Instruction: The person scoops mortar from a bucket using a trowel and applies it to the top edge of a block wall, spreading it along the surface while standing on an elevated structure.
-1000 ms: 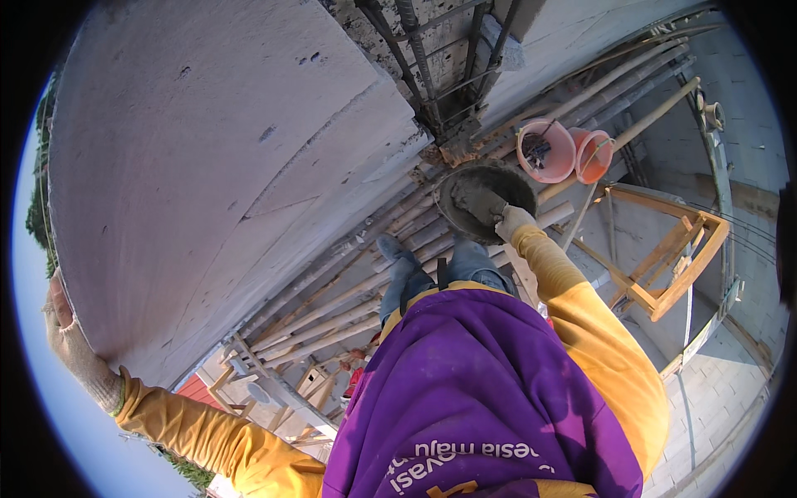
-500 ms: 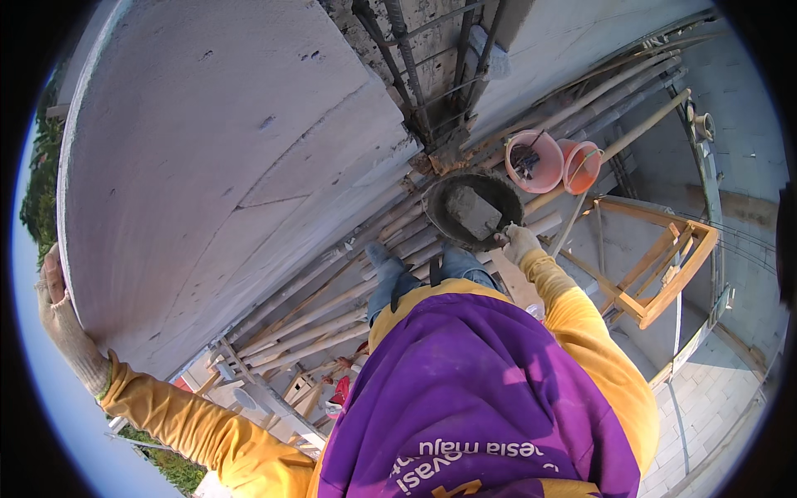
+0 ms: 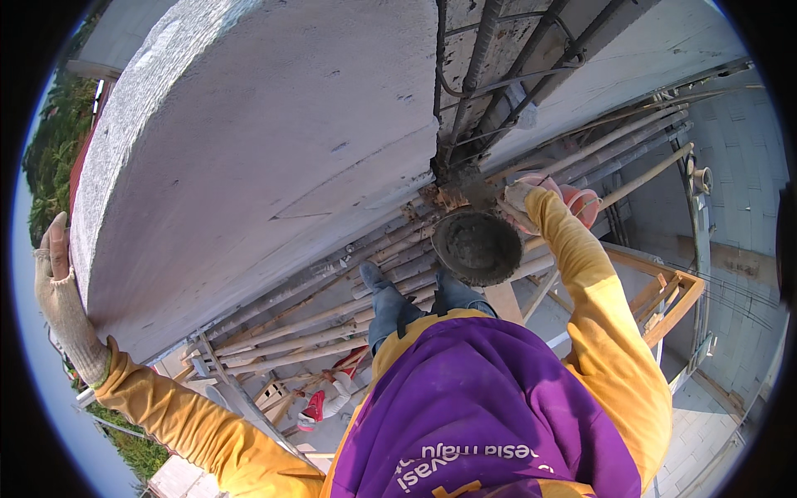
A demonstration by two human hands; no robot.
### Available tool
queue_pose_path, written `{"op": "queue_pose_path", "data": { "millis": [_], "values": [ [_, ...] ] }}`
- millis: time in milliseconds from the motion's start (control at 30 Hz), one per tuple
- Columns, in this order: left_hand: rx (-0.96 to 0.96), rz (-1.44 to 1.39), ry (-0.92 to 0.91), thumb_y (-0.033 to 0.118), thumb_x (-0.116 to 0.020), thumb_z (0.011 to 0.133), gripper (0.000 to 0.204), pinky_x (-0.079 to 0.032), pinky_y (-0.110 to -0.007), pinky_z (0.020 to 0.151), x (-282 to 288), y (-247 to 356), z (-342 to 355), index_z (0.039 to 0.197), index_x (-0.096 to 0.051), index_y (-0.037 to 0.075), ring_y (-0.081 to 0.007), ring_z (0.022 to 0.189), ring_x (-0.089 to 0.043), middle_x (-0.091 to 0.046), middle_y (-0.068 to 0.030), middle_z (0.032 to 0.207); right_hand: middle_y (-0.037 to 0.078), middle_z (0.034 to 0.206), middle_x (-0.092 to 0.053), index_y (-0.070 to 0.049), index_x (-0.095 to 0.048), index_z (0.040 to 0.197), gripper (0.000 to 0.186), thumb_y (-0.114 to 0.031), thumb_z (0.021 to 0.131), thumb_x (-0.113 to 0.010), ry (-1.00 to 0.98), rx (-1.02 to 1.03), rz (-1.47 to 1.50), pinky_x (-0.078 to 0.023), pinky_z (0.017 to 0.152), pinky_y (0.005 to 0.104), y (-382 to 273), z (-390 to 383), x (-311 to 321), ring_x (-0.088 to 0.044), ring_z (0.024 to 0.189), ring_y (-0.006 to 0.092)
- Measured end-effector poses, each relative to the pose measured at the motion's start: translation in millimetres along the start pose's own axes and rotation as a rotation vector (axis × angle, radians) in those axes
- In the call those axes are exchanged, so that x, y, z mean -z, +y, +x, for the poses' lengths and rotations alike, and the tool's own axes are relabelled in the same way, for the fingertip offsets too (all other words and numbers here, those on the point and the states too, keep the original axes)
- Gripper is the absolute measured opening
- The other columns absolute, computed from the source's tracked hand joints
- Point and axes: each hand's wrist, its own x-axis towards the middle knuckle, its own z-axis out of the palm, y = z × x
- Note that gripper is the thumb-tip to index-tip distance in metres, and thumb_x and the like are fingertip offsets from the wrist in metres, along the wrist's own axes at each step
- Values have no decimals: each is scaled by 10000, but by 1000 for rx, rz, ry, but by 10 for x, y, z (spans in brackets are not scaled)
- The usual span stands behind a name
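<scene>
We are working beside the pale wall [image 3: 274, 166], with reinforcing bars [image 3: 473, 75] standing at its end, bamboo poles [image 3: 647, 173] running below, and a dark round bucket [image 3: 491, 278] of wet mortar [image 3: 469, 239] sitting before our legs [image 3: 455, 292]. We are bracing the left hand [image 3: 66, 303], its grip wide, along the wall's outer edge, while the right hand [image 3: 521, 202] is forming a narrow grip on an apparent trowel [image 3: 477, 192], its mortar-covered blade hanging just above the bucket. We are judging spillage likely if the blade is tilting, and lost footing likely if poles are rolling.
</scene>
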Motion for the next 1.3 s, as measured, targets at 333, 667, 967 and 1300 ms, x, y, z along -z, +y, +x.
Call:
{"op": "queue_pose_path", "data": {
  "millis": [333, 667, 967, 1300],
  "values": [
    [48, 3, -19, 450, -537, 1029, 498, -471, -350, 1000, 76, 33, 4, 1304, -656, 52, -206, 1141, -627, -666, -118, 1239, 78, 724, -656, -51, -647, 966, 291, -337, 965, -597, 308, 55, -202, -530, 500, 356, 130, -768, -744, -646, 579, 219],
    [213, -264, -101, 351, -481, 1075, 434, -501, -299, 866, 108, 352, -111, 1251, -661, -2, -148, 962, -622, -670, -80, 1080, 136, 964, -708, -53, -658, 1055, 284, -190, 807, -667, 853, 311, -1159, -575, 727, 426, 886, -1583, -1115, -711, 866, 319],
    [135, -80, -121, 359, -474, 1068, 454, -484, -306, 878, 52, 636, -135, 1257, -644, -17, -163, 962, -609, -663, -96, 1081, 145, 1157, -673, -108, -721, 1099, 328, -227, 793, -721, 791, 340, -1356, -562, 848, 458, 29, -832, -1114, -665, 1077, 329],
    [9, 39, -45, 362, -446, 1058, 528, -421, -364, 1021, 289, -27, -191, 1342, -534, -75, -237, 1137, -562, -609, -148, 1257, 99, 1333, -638, -186, -738, 1203, 307, -258, 926, -626, 841, 133, -1209, -516, 974, 434, -458, 1032, -935, -539, 1315, 297]
  ]
}}
